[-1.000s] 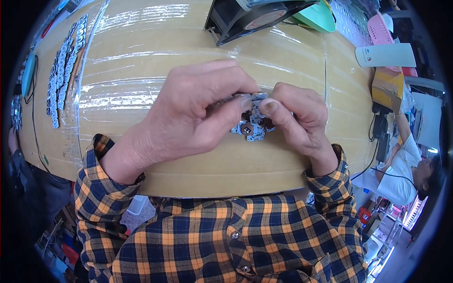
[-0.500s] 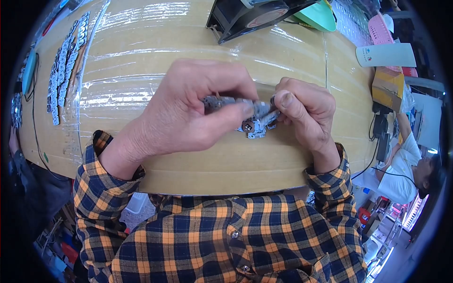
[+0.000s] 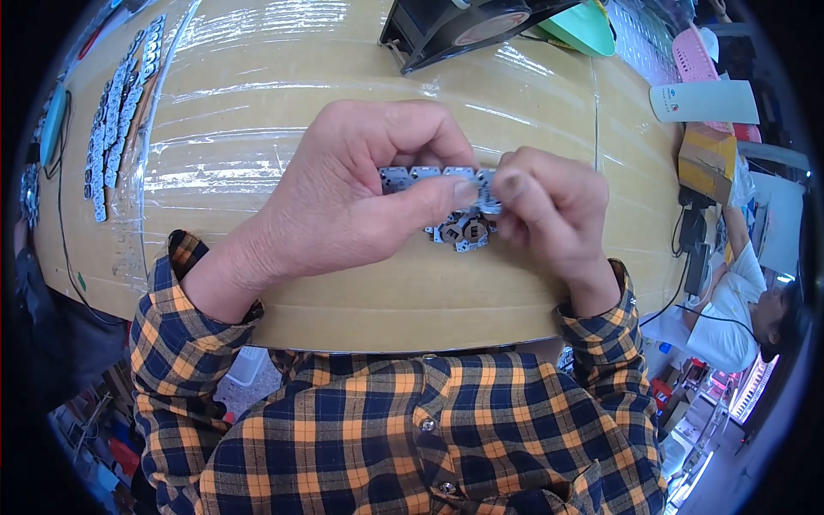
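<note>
A short strip of small grey circuit boards [image 3: 429,175] is pinched between both hands above the middle of a plastic-wrapped wooden table [image 3: 283,112]. My left hand [image 3: 343,202] grips its left and middle part, thumb pressed along the lower edge. My right hand [image 3: 549,215] holds the strip's right end with its fingertips. Just under the strip, between the two hands, several loose round-cornered boards [image 3: 462,232] with dark centres show; whether they lie on the table or are held, I cannot tell.
Long rows of the same grey boards [image 3: 116,129] lie at the table's far left. A black fan housing [image 3: 463,26] and a green dish [image 3: 588,26] stand at the back. Boxes [image 3: 708,159] sit at the right edge, where another person [image 3: 747,300] is seated.
Both hands have lifted slightly and drawn apart, so the strip of boards now shows stretched out between them; earlier the fingers were bunched over the small pile.
</note>
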{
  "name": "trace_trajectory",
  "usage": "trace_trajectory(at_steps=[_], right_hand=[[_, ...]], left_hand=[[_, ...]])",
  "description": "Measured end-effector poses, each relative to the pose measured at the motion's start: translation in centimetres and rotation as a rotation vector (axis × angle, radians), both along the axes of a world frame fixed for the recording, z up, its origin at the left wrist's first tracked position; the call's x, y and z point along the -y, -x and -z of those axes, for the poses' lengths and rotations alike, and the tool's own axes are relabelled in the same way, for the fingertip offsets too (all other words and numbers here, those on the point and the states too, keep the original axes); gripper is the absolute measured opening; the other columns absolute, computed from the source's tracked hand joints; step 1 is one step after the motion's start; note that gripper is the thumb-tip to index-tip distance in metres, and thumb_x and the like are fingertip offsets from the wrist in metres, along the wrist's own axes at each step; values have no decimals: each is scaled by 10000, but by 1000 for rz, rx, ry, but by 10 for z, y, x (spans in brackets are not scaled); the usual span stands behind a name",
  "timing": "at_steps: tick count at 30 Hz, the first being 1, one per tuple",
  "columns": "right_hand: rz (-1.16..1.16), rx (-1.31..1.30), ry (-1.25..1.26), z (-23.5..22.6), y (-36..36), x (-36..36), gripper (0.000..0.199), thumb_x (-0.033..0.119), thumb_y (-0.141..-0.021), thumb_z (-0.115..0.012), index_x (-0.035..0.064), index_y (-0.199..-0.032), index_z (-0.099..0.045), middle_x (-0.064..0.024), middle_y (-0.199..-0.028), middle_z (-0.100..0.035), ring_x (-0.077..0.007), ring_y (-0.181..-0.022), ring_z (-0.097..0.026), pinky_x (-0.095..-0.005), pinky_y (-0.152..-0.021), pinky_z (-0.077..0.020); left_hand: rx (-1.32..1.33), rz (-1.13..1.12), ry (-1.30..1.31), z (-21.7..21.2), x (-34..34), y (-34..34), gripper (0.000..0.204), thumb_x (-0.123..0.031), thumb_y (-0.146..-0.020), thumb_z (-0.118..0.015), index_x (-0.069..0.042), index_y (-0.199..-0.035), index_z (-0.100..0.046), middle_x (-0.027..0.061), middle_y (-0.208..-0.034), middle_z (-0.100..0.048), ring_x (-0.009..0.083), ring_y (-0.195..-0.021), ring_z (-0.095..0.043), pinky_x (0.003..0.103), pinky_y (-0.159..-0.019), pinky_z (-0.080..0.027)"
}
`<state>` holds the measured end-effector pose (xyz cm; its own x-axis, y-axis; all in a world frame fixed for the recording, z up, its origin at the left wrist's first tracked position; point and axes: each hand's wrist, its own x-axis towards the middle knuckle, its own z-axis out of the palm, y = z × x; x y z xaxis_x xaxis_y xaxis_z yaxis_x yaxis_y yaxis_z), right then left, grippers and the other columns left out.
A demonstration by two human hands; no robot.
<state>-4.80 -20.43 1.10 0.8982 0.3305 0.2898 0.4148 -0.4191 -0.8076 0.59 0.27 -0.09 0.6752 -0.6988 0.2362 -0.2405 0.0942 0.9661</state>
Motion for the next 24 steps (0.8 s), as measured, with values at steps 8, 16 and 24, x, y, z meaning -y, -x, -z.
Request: trace_trajectory(at_steps=[8,16,24], right_hand=[[-61,-922,-1116,-5,7,-8,364,241,-1008,-431,19,-727,-500,6,-499,-420,-57,-356,-359,-207,-298,-337],[145,-613,-714,-4,5,-5,370,245,-1011,-402,36,-711,-457,1,-511,-410,-59,-367,-349,-203,-324,-341],[167,-585,-602,0,6,-6,305,200,-974,-527,10,-738,-568,1,-553,-528,-30,-398,-451,-173,-372,-350]], left_hand=[[-515,-5,133,-12,5,7,275,-100,-885,-646,40,-1103,-556,31,-787,-644,33,-586,-581,134,-447,-394],[47,-83,57,3,-3,-4,278,-55,-859,-643,49,-1101,-556,78,-923,-634,63,-766,-603,169,-597,-449],[223,-260,80,0,9,9,225,61,-775,-680,15,-986,-616,59,-925,-631,116,-807,-629,236,-702,-501]])
